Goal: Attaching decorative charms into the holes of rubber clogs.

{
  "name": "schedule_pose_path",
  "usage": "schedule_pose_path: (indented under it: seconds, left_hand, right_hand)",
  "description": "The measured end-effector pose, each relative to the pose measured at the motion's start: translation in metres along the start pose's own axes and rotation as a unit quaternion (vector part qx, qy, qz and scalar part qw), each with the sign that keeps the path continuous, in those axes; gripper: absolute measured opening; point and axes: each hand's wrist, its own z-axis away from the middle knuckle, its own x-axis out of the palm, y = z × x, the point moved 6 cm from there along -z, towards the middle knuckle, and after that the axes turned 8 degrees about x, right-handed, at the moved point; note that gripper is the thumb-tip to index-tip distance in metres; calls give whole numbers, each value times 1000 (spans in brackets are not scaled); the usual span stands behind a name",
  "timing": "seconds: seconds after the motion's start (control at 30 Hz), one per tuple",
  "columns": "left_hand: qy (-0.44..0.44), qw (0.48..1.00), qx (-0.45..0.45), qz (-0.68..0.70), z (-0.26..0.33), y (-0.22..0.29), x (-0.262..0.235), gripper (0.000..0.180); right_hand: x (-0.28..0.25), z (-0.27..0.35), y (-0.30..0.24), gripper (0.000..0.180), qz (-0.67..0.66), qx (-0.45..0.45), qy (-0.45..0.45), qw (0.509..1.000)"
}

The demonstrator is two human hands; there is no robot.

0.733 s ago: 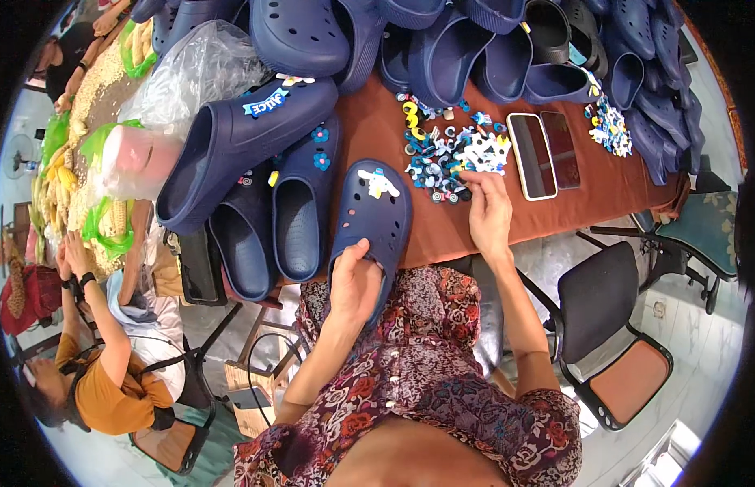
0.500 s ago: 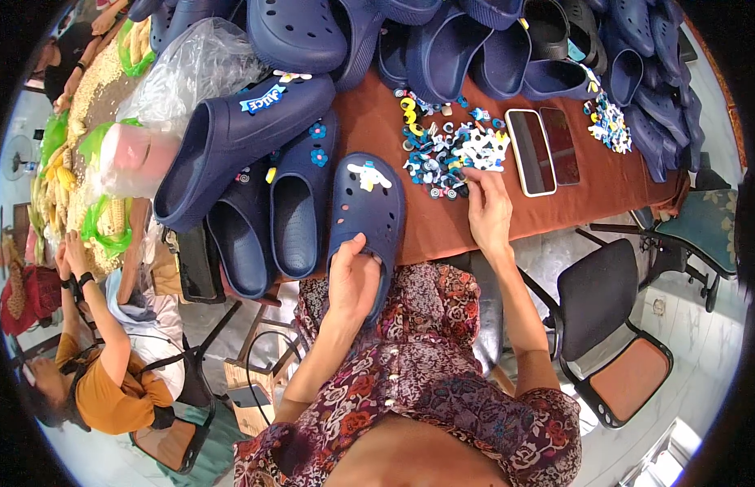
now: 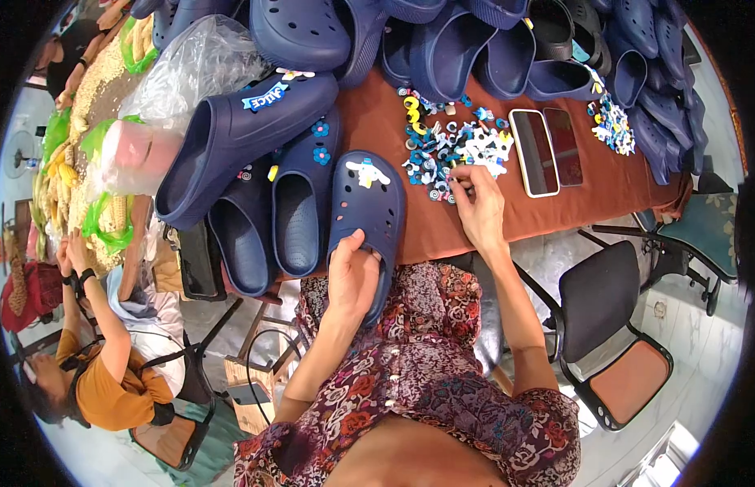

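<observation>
My left hand (image 3: 353,276) grips a navy clog (image 3: 366,213) by its heel end, thumb inside the opening. A white cartoon-character charm with a touch of blue sits on the clog's toe, among bare holes. My right hand (image 3: 477,203) is at the near edge of a pile of small shoe charms (image 3: 485,150), mostly white, blue and black with some yellow. Its thumb and fingertips are curled together; whatever lies between them is too small to make out. Left of the held clog lie a clog with blue flower charms (image 3: 298,211) and another clog (image 3: 238,235).
A clog with a blue lettered charm (image 3: 256,114) leans over those two. Many navy clogs (image 3: 450,57) line the far side of the brown-covered table (image 3: 442,235). Two phones (image 3: 533,152) and a second charm pile (image 3: 611,126) lie rightward. At left, a person (image 3: 118,381) sits near corn.
My right hand has shifted slightly left along the near edge of the charm pile, its fingers curling in. My left hand and the held clog stay in place.
</observation>
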Motion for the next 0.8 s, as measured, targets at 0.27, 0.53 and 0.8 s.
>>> schedule_pose_path:
  seconds: [0.27,0.53,0.8]
  left_hand:
    - [7,1000,2,6,-1,2,1,16]
    - [15,1000,-6,17,-2,-3,-7,14]
    - [-21,999,4,-47,4,-5,2,40]
  right_hand:
    - [-10,2,10,17,-59,37,-12,997]
    - [-10,14,-9,21,123,-73,-14,990]
    - [-11,23,-21,21,115,-97,17,988]
